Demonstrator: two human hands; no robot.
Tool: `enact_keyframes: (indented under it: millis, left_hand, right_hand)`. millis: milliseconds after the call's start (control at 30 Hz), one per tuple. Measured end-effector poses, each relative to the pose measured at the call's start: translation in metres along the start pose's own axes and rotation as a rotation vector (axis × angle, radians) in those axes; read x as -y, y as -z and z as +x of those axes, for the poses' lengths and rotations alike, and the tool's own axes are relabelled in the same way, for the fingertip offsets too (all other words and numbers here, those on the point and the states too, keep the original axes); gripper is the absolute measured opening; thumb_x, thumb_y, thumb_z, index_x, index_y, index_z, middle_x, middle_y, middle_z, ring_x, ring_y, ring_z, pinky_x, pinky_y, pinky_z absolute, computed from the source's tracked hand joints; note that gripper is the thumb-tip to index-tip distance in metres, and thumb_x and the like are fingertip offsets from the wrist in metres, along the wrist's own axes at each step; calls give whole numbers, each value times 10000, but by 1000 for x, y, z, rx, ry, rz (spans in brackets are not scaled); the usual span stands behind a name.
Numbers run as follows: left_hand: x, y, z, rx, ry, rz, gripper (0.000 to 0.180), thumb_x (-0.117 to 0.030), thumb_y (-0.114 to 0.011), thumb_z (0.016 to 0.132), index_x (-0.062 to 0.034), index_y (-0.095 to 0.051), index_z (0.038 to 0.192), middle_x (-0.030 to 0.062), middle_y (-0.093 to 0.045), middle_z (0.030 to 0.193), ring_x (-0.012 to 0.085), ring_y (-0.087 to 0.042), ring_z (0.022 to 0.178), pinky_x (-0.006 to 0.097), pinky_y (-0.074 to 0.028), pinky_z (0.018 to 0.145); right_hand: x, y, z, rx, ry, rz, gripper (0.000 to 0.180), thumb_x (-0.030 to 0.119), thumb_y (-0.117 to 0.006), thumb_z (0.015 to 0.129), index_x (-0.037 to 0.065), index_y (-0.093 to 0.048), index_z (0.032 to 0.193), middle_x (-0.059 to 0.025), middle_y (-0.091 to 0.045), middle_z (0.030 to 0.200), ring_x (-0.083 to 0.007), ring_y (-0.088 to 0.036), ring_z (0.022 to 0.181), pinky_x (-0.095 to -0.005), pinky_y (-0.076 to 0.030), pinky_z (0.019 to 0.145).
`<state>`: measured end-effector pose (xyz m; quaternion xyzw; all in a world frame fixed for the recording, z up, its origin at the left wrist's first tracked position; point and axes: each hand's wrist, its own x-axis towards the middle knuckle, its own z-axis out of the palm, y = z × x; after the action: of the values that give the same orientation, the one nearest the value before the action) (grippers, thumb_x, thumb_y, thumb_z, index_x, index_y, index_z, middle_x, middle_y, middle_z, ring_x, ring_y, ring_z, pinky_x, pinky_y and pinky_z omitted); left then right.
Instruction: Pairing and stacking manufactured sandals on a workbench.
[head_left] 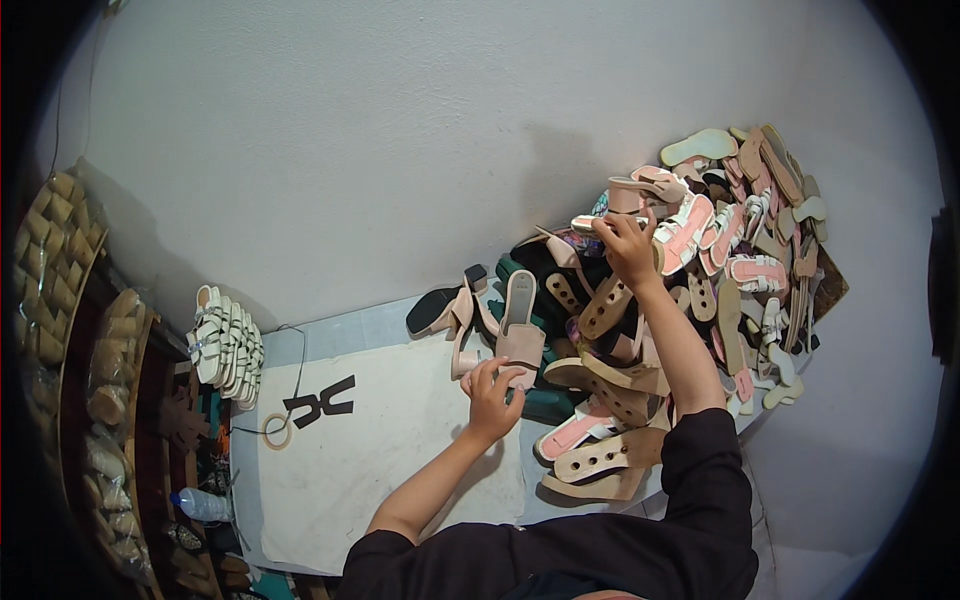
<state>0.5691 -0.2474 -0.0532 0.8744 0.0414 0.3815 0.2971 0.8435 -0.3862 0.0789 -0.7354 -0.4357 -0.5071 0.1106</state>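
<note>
Pink and beige shoes crowd the right half of the view, a big heap of sandals banked up against the pale wall. Left hand is down low at the near edge of the heap, fingers curled over the toe end of a pink mule that lies flat on the floor with its open heel end pointing away toward the wall; the fingertips press on it, though whether they fully close around it cannot be told from here. Right hand reaches up and away, well apart from the left, arm stretched over the heap, fingers pinched shut on a pale strappy sandal at the top of the mound, just below a pink block-heeled shoe. Between the two hands sit tan wedge soles with punched holes and dark green shoes. Over to the left, a white cloth covers the floor, a black cut-out strap piece lying on it with a small tape ring just beside. Farther left, a row of white strappy sandals leans at the wall, near shelves of bagged cork heels, and a plastic water bottle lies below them.
</note>
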Motion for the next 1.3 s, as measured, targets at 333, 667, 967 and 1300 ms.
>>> enact_keyframes:
  millis: [333,667,967,1300]
  left_hand:
    - [6,32,34,-187,-10,-28,325,-118,-608,703,-84,-562,1022,107,-489,1126,276,-412,1102,399,-238,941]
    - [-16,116,50,25,133,-456,664,-223,-704,720,-21,-366,1255,154,-472,1149,262,-518,1006,357,-404,886]
    - [-7,148,-88,102,433,-174,1068,-327,-860,496,-60,-261,1339,169,-410,1248,310,-482,1087,397,-416,912]
    - [11,168,-194,264,762,-228,958,-224,-853,483,-84,-368,1298,127,-526,1077,258,-520,1032,356,-401,906]
  right_hand:
    - [18,63,51,-278,-147,236,238,-5,-534,797,78,-570,1017,-49,-589,872,-211,-559,843,-437,-295,907]
    - [126,123,52,-25,-661,1176,202,81,-548,848,-22,-567,1021,-85,-600,855,-164,-551,782,-264,-423,717]
    - [225,91,-67,-134,-1399,1708,248,143,-459,928,-35,-523,1088,-64,-587,956,-102,-535,829,-235,-432,760]
    - [291,114,-181,560,-1558,1430,191,172,-440,932,8,-531,970,-24,-538,764,-94,-506,665,-238,-429,603]
